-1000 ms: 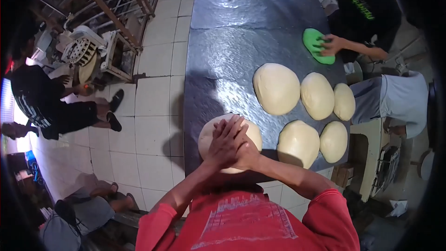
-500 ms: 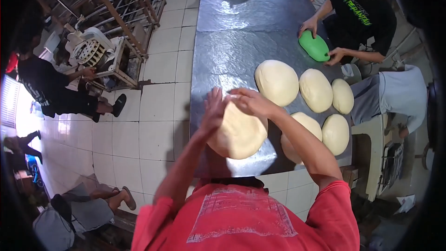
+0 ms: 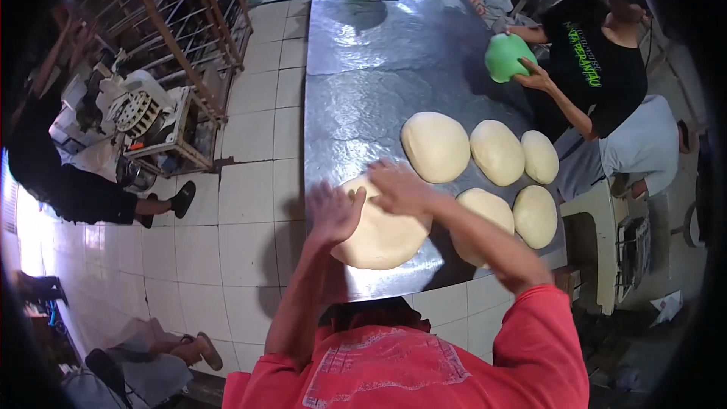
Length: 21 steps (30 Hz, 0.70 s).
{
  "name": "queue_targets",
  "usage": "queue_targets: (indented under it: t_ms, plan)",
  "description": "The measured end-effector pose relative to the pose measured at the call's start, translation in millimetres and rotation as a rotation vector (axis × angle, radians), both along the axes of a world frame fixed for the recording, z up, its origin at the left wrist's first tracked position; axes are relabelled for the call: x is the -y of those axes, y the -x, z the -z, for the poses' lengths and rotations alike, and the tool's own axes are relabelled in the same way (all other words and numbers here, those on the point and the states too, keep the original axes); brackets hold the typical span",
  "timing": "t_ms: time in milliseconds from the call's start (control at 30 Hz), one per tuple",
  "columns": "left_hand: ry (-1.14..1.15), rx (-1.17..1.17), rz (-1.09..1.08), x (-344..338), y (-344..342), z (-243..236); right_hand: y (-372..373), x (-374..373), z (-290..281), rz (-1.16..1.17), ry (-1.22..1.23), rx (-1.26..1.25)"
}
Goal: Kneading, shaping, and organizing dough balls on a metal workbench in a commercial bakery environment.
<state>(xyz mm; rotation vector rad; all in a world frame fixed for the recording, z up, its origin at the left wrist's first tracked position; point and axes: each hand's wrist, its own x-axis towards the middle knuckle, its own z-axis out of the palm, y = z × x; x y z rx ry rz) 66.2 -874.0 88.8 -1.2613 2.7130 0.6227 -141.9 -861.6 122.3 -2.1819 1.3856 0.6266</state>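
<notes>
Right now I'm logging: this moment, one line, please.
left hand: at front-left dough | right hand: at same dough | co-worker: holding green object

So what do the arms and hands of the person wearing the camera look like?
The left hand and right hand are bare, without gloves. The forearms are uncovered too, up to the short sleeves of a red shirt with a pale, worn print. No watch shows; blur hides whether there are rings.

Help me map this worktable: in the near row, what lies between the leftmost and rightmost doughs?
In the head view, a middle dough, partly hidden by the right forearm, lies between the leftmost dough and rightmost dough.
</notes>
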Motion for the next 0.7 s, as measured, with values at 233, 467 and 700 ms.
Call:
queue_targets:
  t_ms: [233,467,700]
  plan:
    - [0.227,0.186,0.114,43.5,15.9,18.9,-8.5,40.4,-17.2,0.246,0.103,0.384]
    - [0.279,-0.191,-0.004,-19.3,30.6,29.3,-29.2,-96.7,51.1,0.558,0.794,0.189]
    - [-0.553,-0.860,0.331,24.0,-23.7,14.7,-26.7,-96.8,-17.5,0.704,0.397,0.086]
